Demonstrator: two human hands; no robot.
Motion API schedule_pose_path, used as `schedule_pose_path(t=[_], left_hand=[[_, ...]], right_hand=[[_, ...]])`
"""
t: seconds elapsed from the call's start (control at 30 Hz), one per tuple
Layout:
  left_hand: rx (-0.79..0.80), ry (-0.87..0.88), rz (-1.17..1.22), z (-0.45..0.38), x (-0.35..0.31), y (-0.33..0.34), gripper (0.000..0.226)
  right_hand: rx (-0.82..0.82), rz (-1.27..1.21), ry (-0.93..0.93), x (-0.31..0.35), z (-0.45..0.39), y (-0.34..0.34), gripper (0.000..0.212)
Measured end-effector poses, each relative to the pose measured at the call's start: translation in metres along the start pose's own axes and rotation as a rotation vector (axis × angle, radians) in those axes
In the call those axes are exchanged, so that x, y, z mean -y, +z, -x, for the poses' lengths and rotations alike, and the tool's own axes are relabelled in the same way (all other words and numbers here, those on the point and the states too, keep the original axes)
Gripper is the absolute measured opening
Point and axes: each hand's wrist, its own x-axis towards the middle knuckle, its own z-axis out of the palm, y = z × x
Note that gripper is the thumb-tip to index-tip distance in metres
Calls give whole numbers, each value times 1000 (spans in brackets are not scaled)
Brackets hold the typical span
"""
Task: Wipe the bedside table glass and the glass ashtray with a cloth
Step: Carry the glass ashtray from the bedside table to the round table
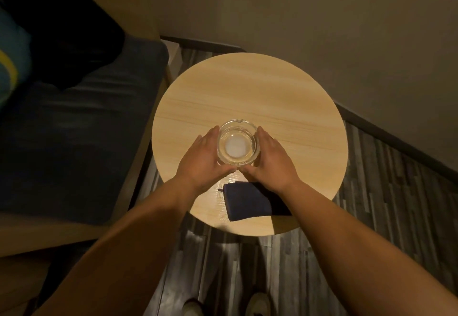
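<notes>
Dim, warm yellow cast – glare patch on the tabletop [220, 200] near edge, hard arm shadows, wide-angle bending at edges, corners murky.

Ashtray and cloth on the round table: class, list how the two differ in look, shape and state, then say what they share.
1. The ashtray is clear glass; the cloth is dark blue and opaque.
2. The ashtray is round with a raised rim; the cloth lies flat, folded into a rectangle.
3. The ashtray is cupped between the left hand and right hand; the cloth lies untouched under the right wrist.

Both rest on the round table.
</notes>
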Motion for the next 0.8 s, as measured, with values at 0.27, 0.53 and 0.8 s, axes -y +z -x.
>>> schedule_pose_path(t=[0.27,0.53,0.8], left_hand=[[7,-37,-62,-4,3,10,90],[88,-113,-119,-7,5,11,99],[111,-203,-130,19,-10,0,97]], right_hand=[[30,22,-8,-15,-7,4,104],[91,44,27,-14,-10,2,107],[126,128,-29,-20,12,-41,93]])
